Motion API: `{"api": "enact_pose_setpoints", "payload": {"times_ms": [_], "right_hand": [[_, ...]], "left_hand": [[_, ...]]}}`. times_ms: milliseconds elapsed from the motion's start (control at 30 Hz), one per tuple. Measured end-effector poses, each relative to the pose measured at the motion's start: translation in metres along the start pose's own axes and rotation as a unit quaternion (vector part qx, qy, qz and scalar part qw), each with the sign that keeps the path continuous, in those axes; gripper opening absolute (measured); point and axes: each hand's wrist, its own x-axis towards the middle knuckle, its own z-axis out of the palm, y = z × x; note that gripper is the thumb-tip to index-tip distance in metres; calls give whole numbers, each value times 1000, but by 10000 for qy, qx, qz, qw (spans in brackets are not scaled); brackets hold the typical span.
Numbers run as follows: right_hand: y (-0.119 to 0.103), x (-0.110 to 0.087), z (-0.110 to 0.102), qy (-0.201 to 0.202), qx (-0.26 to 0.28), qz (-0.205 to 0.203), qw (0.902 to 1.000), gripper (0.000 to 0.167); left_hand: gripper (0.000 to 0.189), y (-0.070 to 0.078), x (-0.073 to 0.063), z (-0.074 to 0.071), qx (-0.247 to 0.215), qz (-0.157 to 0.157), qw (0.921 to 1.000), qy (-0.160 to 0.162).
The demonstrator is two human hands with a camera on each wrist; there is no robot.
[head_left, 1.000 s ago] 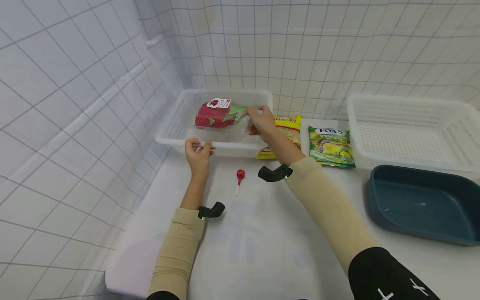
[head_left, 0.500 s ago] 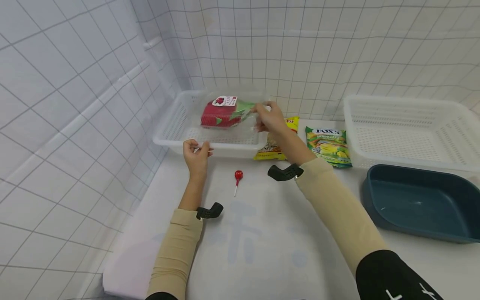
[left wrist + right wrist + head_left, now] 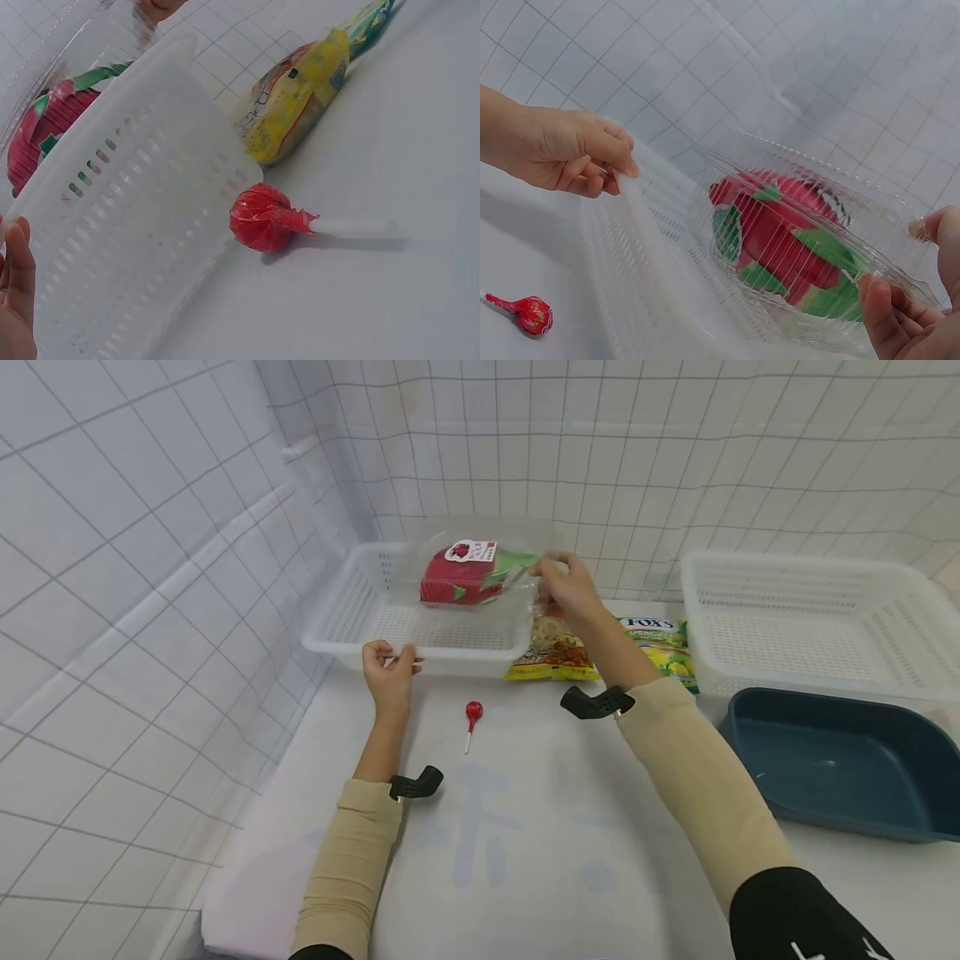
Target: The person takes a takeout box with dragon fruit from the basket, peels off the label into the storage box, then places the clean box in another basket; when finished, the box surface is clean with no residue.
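Observation:
My right hand [image 3: 568, 587] pinches the right edge of a clear plastic box [image 3: 780, 247], with its thumb and fingers on the lip. Inside it lies a red and green item resembling a dragon fruit [image 3: 461, 575], under a white label. The box is tilted above the left white basket [image 3: 420, 662], partly over its right and back rims. At that basket's front rim, my left hand [image 3: 388, 681] pinches the edge between thumb and fingers. A red lollipop [image 3: 261, 217] lies on the table in front of the basket, apart from both hands.
Right of the left basket lie a yellow food packet [image 3: 555, 653] and a green FOX'S candy bag [image 3: 663, 647]. A second white basket [image 3: 795, 681] and a dark blue tub [image 3: 832, 702] stand farther right. Grid-patterned cloth [image 3: 600, 468] hangs behind and at the left.
The right hand has lifted the plastic box from within the basket and moved it up and to the right. My left hand keeps its grip on the rim.

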Motion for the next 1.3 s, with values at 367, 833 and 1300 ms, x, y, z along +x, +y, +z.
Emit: {"api": "enact_pose_setpoints", "payload": {"times_ms": [367, 833, 1300], "right_hand": [[-7, -6, -23, 19, -99, -193, 9998, 48], [-18, -15, -67, 48, 201, 58, 9998, 52], [-21, -37, -112, 252, 524, 123, 9982, 67]], "left_hand": [[31, 0, 3, -3, 48, 25, 10000, -73], [31, -1, 6, -7, -67, -5, 10000, -47], [30, 3, 6, -8, 19, 93, 10000, -8]]}}
